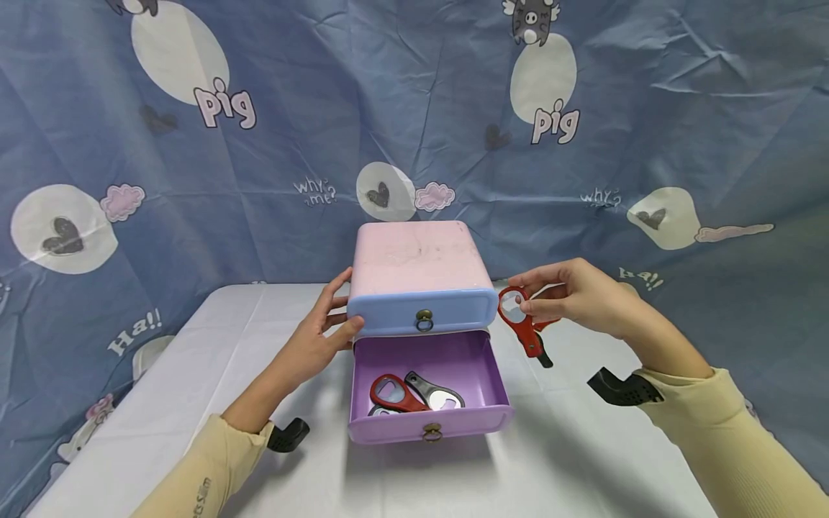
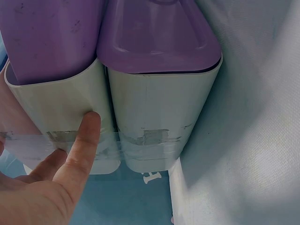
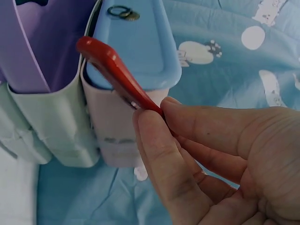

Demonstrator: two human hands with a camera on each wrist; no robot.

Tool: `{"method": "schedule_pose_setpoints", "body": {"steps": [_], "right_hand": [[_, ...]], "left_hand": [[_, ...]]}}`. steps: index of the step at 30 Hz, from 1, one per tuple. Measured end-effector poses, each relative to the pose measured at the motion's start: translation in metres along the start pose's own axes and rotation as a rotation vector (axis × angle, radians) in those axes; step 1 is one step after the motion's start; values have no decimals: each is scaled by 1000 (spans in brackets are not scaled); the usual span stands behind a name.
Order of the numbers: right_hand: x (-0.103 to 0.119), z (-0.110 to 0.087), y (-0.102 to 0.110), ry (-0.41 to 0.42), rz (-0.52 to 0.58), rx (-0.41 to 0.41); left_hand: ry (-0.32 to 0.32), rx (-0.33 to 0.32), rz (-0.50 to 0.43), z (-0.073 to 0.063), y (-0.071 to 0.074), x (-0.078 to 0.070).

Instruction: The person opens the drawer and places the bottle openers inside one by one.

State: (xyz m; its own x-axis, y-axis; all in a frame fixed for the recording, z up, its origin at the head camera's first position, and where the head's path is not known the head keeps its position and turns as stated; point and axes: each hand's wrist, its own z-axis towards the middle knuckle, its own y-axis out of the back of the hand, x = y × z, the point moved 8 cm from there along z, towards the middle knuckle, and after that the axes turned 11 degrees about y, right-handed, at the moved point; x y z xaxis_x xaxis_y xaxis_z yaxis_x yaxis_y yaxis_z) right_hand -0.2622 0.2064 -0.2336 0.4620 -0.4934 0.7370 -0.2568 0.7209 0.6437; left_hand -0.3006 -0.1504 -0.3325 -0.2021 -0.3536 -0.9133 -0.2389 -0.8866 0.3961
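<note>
A small drawer cabinet has a pink top, a shut blue drawer and an open purple drawer. My left hand rests on its left side with fingers extended, the thumb near the blue drawer's edge. In the left wrist view one fingertip touches the pale housing. To the right of the cabinet, my right hand pinches a red magnifying glass with a round lens and a dark end; the right wrist view shows it edge-on. Inside the open drawer lie a red magnifying glass and a black one, partly overlapping another.
Another purple drawer, shut, sits beneath the open one in the left wrist view. Clear tape crosses the housings. The cabinet stands on a white-covered table, before a blue patterned cloth.
</note>
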Motion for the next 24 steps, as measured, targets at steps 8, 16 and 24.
{"method": "schedule_pose_setpoints", "body": {"steps": [8, 16, 24], "right_hand": [[9, -3, -4, 14, -6, 16], [4, -8, -9, 13, 43, 41], [-1, -6, -20, 16, 72, 86]], "left_hand": [[-3, -4, 3, 0, 0, 0], [-4, 0, -3, 1, -1, 0], [5, -7, 0, -1, 0, 0]]}}
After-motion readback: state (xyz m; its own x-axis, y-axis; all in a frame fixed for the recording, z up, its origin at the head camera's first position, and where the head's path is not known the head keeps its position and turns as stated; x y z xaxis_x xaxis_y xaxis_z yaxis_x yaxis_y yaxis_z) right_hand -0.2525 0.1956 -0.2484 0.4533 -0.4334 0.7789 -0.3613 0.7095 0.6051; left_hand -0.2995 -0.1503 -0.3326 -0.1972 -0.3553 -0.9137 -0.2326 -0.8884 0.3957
